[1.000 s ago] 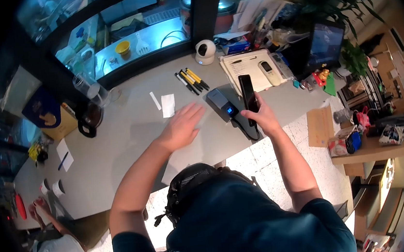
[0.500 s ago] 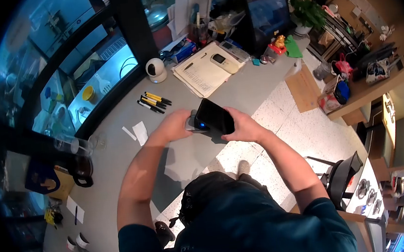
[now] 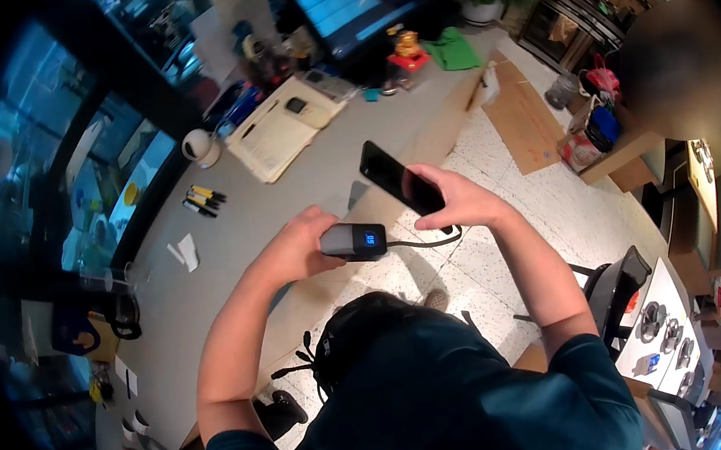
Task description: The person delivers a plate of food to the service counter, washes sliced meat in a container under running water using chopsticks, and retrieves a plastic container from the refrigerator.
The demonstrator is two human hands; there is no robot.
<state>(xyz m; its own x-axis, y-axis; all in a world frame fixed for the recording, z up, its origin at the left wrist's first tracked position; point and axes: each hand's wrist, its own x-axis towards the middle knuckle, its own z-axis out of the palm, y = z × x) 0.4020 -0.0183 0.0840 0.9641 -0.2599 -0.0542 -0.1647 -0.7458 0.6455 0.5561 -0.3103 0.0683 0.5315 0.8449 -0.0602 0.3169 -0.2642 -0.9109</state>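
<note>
My left hand [image 3: 300, 245] is wrapped round the end of a dark grey power bank [image 3: 352, 241], whose small blue number display faces up. A smartphone [image 3: 395, 178] with a black screen is gripped by my right hand [image 3: 459, 200], its top end tilted up to the left. A short dark cable [image 3: 425, 243] runs from the power bank's right end and loops up to the phone's lower end. Both devices are in the air, a little apart, near the table's edge.
On the grey table [image 3: 288, 197] are an open notebook [image 3: 274, 142], several pens [image 3: 203, 198], scraps of paper [image 3: 185, 252] and a white camera [image 3: 199, 148]. A monitor [image 3: 361, 8] stands behind. A black chair [image 3: 617, 296] is at right; another person's arm shows at lower left.
My hands have moved apart, and the power bank and phone with them. The power bank's display and the cable have come into plain sight. The view has turned, shifting the table leftward.
</note>
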